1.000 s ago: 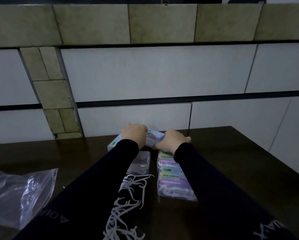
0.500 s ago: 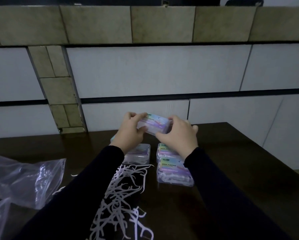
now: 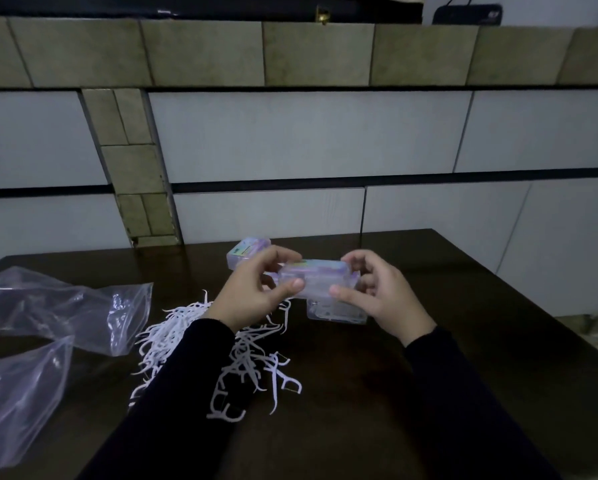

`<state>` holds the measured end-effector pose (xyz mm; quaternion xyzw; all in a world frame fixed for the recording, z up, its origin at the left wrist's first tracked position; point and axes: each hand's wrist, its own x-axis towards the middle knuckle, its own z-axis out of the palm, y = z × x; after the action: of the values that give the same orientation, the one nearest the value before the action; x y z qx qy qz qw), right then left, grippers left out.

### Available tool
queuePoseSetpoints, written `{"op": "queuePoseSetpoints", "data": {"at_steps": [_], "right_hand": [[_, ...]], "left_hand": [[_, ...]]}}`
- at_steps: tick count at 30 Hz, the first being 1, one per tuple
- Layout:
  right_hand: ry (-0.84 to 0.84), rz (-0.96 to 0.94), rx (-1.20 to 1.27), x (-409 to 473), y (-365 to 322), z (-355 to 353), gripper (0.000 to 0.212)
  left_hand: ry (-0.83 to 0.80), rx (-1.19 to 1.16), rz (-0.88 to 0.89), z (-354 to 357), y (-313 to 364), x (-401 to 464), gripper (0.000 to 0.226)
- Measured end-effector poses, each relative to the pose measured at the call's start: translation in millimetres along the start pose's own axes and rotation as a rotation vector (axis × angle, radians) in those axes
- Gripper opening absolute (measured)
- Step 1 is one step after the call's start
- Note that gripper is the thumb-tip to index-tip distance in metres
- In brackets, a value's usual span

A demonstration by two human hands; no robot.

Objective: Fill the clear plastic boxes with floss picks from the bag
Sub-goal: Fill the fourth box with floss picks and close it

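1. A tiled wall (image 3: 308, 140) of pale panels and olive bricks rises behind the dark wooden table (image 3: 464, 323).
2. Clear bags (image 3: 58, 306) lie crumpled at the table's left edge.
3. White floss picks (image 3: 249, 351) sprawl mid-table (tangled).
4. Left hand (image 3: 252, 292) and right hand (image 3: 380, 292), fingers curled, pinch a clear box (image 3: 313, 277) above other boxes (image 3: 335, 311) near the far edge.

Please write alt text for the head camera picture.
Both hands, left hand and right hand, hold a small clear plastic box above a dark wooden table, with loose white floss picks beneath and a clear plastic bag left.
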<state>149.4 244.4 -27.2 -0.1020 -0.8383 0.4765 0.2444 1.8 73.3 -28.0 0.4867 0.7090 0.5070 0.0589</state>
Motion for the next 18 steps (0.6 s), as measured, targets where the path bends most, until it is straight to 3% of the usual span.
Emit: {"op": "queuePoseSetpoints", "data": {"at_steps": [3, 7, 11, 18], "right_hand": [[-0.092, 0.071, 0.037, -6.7, 4.5, -9.3, 0.047], [-0.181, 0.139, -0.092, -13.7, 1.6, -17.6, 0.053], [-0.153, 0.171, -0.171, -13.8, 6.2, -20.1, 0.048], [-0.1, 0.251, -0.257, -9.4, 19.6, -19.7, 0.07]], "left_hand": [[-0.089, -0.001, -0.041, 1.0, 2.3, -8.7, 0.036], [-0.204, 0.021, -0.105, 2.5, 3.7, -12.4, 0.038], [-0.222, 0.116, -0.117, 5.5, 1.5, -8.9, 0.045], [-0.24, 0.413, -0.077, 23.4, -3.1, 6.5, 0.043]]}}
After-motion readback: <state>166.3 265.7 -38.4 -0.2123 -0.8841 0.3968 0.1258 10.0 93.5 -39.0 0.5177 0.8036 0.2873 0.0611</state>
